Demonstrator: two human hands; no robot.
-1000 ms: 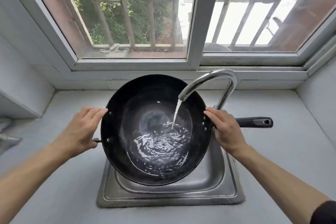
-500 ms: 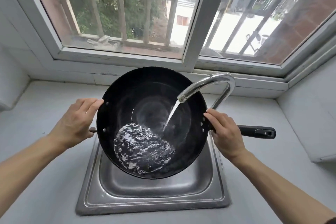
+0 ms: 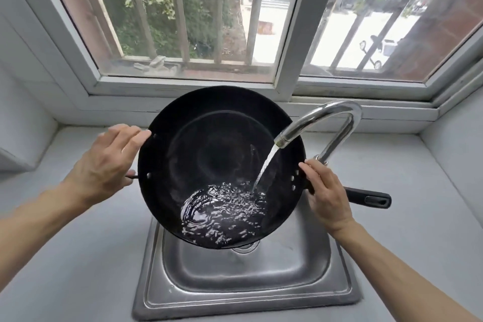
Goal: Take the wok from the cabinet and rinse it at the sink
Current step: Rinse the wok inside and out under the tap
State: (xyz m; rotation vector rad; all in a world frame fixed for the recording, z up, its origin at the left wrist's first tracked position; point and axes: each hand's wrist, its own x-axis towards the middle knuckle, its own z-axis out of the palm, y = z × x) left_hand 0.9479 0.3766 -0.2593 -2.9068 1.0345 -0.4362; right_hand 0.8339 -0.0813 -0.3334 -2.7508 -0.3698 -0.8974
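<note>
Water (image 3: 222, 213) now pools at the near-right of the black wok (image 3: 209, 144), shifted from its near-left side. Both hands hold the wok tilted above the steel sink (image 3: 245, 293): left hand (image 3: 104, 165) curls on the left rim, right hand (image 3: 328, 196) grips the long handle (image 3: 371, 198). Above the sink, the faucet (image 3: 321, 120) streams into the wok.

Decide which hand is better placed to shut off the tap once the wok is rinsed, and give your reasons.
Probably the right hand. It grips the wok by its long handle, right beside the base of the tap. The left hand holds the far rim, with the wok between it and the tap.
</note>
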